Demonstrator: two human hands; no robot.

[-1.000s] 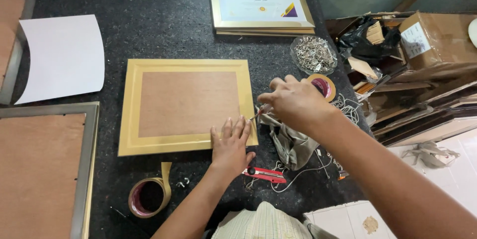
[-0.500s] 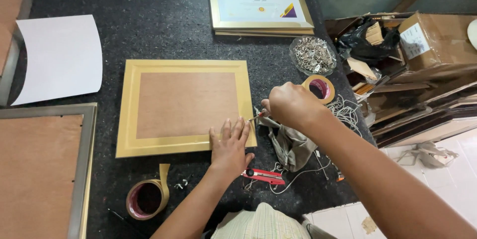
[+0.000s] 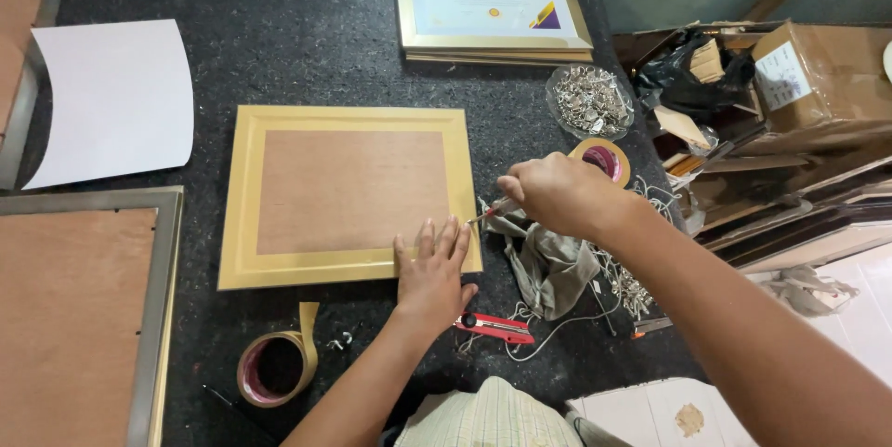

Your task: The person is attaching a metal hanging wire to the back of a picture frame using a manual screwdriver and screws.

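Observation:
A gold picture frame (image 3: 243, 194) lies face down on the dark felt table, its brown backing board (image 3: 353, 190) up. My left hand (image 3: 431, 268) rests flat on the frame's near right corner, fingers spread. My right hand (image 3: 556, 192) is closed around a thin tool (image 3: 485, 215) with a reddish shaft, its tip at the frame's right edge. A grey cloth (image 3: 548, 263) lies under that hand.
A red utility knife (image 3: 494, 326) and a tape roll (image 3: 274, 365) lie near me. A second tape roll (image 3: 602, 159), a dish of metal clips (image 3: 589, 101), a framed certificate (image 3: 488, 3), white paper (image 3: 113, 99), a silver frame (image 3: 82, 315) and cardboard boxes (image 3: 818, 75) surround the frame.
My right hand has drawn slightly back to the right along the frame's edge with the tool. My left hand stays pressed on the corner.

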